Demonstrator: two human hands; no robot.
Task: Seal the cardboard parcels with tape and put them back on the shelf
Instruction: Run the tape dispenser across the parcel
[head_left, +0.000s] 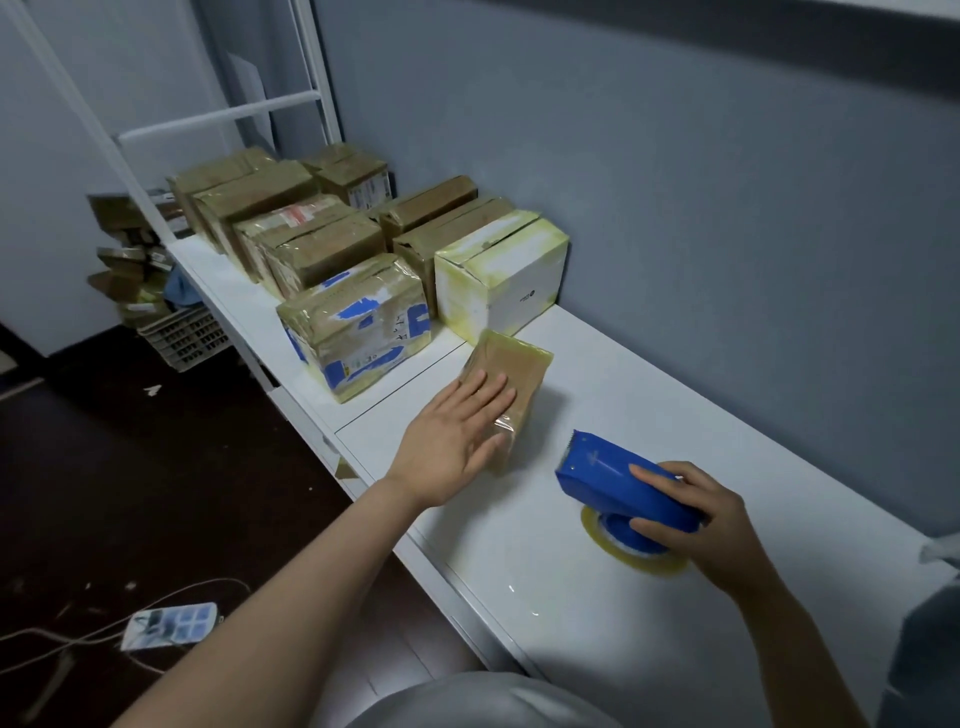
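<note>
A small brown cardboard parcel (519, 374), glossy with clear tape, lies on the white table (649, 395) near its middle. My left hand (457, 431) rests flat on the parcel's near end with straight fingers. To the right, my right hand (706, 525) grips a blue tape dispenser (613, 478), its toothed blade pointing toward the parcel. The yellowish tape roll (631, 553) under the dispenser touches the tabletop.
Several taped parcels stand in rows at the table's far left, among them a blue-marked box (358, 322) and a white box (501, 270). A white metal frame (218, 117) rises behind them. A crate (182, 332) and a power strip (169, 623) sit on the dark floor.
</note>
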